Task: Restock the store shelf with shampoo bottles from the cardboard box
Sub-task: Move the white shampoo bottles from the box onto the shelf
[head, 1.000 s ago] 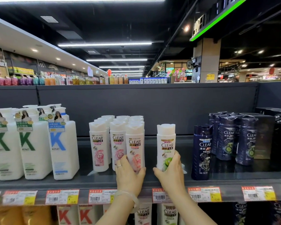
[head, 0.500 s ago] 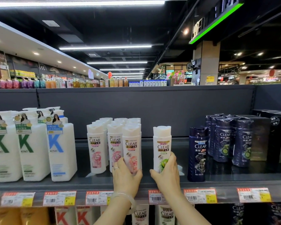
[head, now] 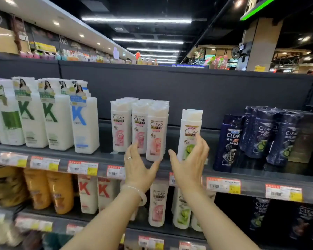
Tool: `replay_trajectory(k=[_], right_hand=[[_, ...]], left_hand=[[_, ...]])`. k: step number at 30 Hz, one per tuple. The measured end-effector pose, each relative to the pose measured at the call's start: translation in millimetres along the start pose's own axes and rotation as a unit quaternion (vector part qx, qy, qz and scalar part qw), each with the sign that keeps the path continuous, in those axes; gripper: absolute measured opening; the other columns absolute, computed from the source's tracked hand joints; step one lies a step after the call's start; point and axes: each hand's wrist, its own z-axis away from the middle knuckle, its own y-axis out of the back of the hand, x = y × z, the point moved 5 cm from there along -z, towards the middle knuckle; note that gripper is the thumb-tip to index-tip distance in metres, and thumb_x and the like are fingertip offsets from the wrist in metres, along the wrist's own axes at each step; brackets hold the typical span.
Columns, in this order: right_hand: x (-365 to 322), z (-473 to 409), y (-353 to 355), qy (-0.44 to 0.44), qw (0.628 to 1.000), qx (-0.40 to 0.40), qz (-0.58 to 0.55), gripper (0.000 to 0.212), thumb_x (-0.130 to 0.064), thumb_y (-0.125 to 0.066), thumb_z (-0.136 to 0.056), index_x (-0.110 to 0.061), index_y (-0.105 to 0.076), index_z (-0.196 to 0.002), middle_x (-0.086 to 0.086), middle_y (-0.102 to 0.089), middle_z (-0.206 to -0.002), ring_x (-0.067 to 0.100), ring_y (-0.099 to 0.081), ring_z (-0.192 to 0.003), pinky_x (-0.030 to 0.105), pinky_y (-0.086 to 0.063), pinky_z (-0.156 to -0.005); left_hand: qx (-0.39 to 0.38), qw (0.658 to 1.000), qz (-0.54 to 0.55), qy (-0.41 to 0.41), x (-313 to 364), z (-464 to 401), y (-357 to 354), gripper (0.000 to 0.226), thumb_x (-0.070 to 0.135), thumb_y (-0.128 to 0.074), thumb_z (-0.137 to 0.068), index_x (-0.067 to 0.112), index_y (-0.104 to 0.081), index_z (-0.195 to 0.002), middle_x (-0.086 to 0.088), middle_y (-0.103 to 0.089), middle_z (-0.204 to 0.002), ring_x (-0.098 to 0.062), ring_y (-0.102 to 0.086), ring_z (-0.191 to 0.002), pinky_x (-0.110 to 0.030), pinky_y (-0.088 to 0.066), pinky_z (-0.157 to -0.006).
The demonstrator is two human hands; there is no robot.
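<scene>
- Right hand (head: 190, 165) on the lower half of a white CLEAR shampoo bottle with a green lime label (head: 189, 136): fingers spread, curled loosely round the right side, thumb out to the left; grip or mere touch, cannot tell.
- That bottle stands upright on the dark grey store shelf (head: 260, 175), alone in a gap, tilted slightly in the wide lens.
- Left hand (head: 138, 166), ring and pale bangle on it, open wide; fingertips touch the front of the cluster of white CLEAR bottles with pink labels (head: 139, 127), nothing held.
- The green-label bottle is just right of the pink cluster and left of the dark navy CLEAR bottles (head: 264, 136).
- Far left: tall white bottles with big green and blue "K" letters (head: 49, 116) and portrait tags.
- Readable: "CLEAR" on all three groups; a red strip over the green bottle's logo, too blurred to read.
- Yellow-and-white price tags (head: 223, 185) along the shelf edge, print illegible.
- Lower shelf: orange bottles (head: 49, 192), red "K" bottles, more CLEAR.
</scene>
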Motion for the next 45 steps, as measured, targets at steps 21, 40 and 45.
replay_trajectory(k=[21,40,45], right_hand=[[-34.6,345.8,-231.0,-0.039,0.751,-0.644,0.14,0.051,-0.024,-0.063,-0.085,-0.007,-0.037,-0.125,0.017,-0.038,-0.129,0.034,-0.046,-0.114,0.037,-0.041,-0.087],[-18.4,638.5,-411.0,-0.217,0.63,-0.696,0.268,0.053,-0.035,-0.058,-0.086,-0.011,-0.042,-0.13,0.011,-0.053,-0.129,0.027,-0.045,-0.125,0.033,-0.033,-0.096],[31.4,716.0,-435.3,-0.288,0.599,-0.706,0.245,0.054,-0.025,-0.055,-0.089,0.001,-0.034,-0.131,0.018,-0.046,-0.133,0.03,-0.041,-0.125,0.03,-0.031,-0.1]], left_hand=[[-0.059,0.848,-0.311,0.425,-312.6,211.9,296.6,0.062,0.023,-0.066,-0.08,0.006,-0.036,-0.131,-0.018,-0.036,-0.135,-0.034,-0.037,-0.123,-0.04,-0.037,-0.097],[-0.303,0.774,-0.298,0.469,-621.6,303.4,365.6,0.064,0.025,-0.068,-0.076,0.01,-0.04,-0.131,-0.015,-0.04,-0.132,-0.031,-0.042,-0.118,-0.034,-0.036,-0.096],[-0.344,0.748,-0.305,0.479,-691.6,355.4,341.4,0.064,0.03,-0.067,-0.075,0.016,-0.039,-0.131,-0.011,-0.041,-0.131,-0.029,-0.043,-0.118,-0.033,-0.038,-0.096]])
